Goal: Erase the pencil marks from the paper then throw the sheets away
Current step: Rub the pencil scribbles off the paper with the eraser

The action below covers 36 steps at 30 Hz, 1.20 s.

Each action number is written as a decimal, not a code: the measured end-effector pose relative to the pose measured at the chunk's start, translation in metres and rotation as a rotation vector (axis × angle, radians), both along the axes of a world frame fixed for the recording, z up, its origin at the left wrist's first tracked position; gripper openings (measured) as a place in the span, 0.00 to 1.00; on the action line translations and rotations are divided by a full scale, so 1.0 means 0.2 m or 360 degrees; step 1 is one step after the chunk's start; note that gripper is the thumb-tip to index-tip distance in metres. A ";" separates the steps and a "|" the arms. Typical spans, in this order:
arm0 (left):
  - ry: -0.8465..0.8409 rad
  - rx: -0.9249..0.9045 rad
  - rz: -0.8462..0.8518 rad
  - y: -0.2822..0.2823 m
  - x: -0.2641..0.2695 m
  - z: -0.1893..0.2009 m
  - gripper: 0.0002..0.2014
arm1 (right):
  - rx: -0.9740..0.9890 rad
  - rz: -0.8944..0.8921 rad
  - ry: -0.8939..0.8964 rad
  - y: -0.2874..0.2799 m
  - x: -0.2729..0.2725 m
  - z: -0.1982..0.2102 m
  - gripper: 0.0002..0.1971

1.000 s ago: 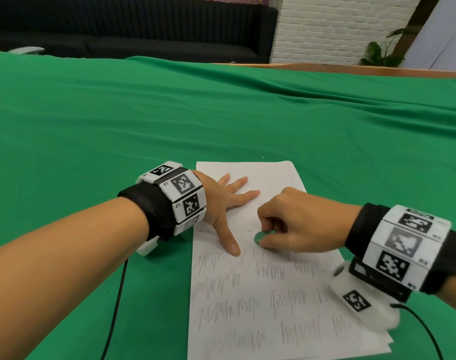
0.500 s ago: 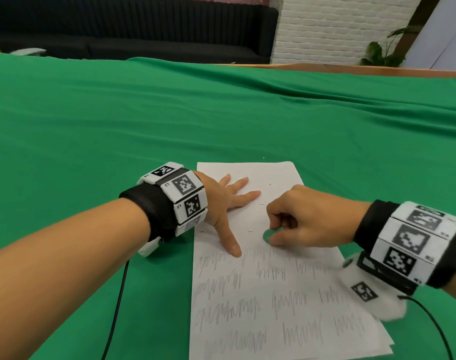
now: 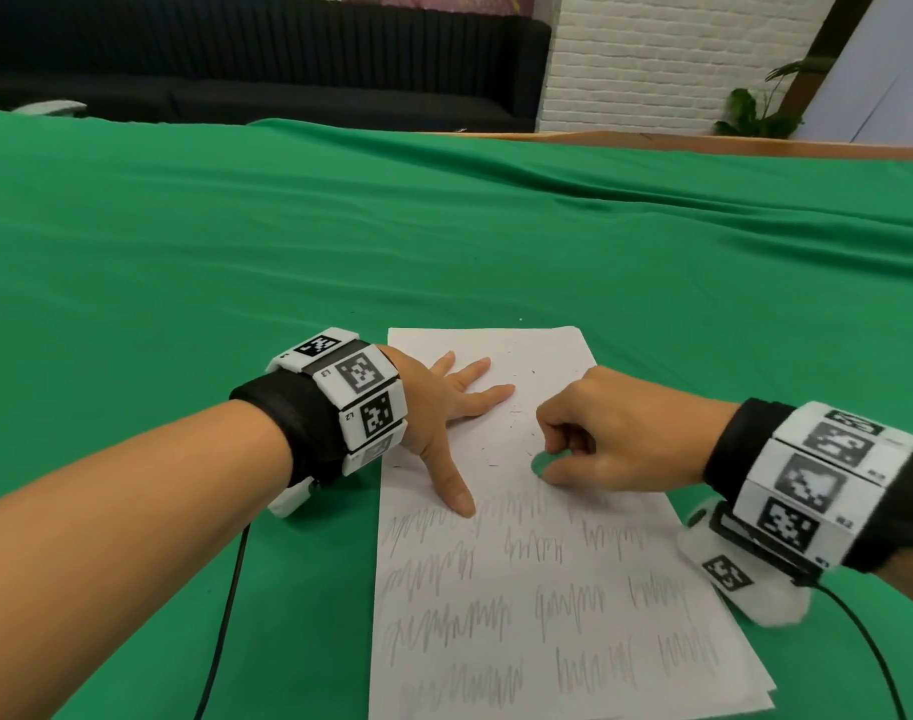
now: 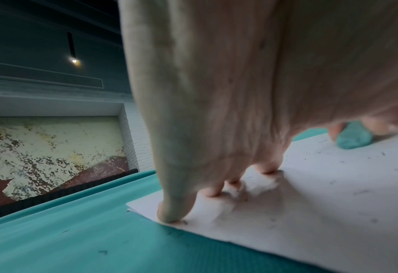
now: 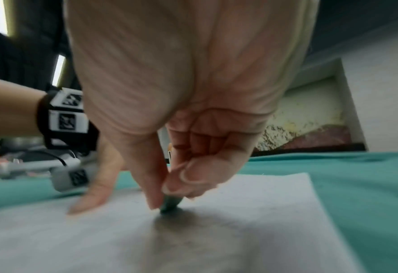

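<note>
Rightward by a little since 1 second ago, the right hand (image 3: pixel 615 433) pinches the eraser (image 3: pixel 545 462), rubbing; the left hand (image 3: pixel 444 407), fingers spread flat, steadies the paper (image 3: pixel 548 615).

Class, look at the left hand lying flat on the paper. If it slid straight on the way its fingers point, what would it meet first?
Probably nothing solid: the left hand points up the paper towards its far edge, then bare green cloth. The right hand and eraser seem to lie off to the side.
</note>
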<state>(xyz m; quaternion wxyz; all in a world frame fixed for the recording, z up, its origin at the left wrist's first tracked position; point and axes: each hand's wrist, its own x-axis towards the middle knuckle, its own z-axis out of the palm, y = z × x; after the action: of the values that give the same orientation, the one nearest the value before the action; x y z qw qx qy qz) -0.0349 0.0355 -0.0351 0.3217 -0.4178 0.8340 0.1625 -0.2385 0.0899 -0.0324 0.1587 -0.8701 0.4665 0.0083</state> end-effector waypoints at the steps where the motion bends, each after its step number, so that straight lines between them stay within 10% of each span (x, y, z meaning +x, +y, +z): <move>1: -0.0003 0.0002 0.0001 0.00 0.00 0.00 0.64 | 0.0051 0.0047 -0.0014 0.02 0.01 0.00 0.14; 36: -0.0008 -0.0013 -0.0011 0.01 0.00 0.01 0.64 | 0.0081 0.0037 0.0035 0.02 -0.06 0.01 0.12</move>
<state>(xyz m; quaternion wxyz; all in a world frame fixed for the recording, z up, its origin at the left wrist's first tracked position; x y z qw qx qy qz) -0.0355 0.0374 -0.0329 0.3227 -0.4166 0.8353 0.1568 -0.2496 0.0941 -0.0296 0.1755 -0.8710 0.4578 0.0315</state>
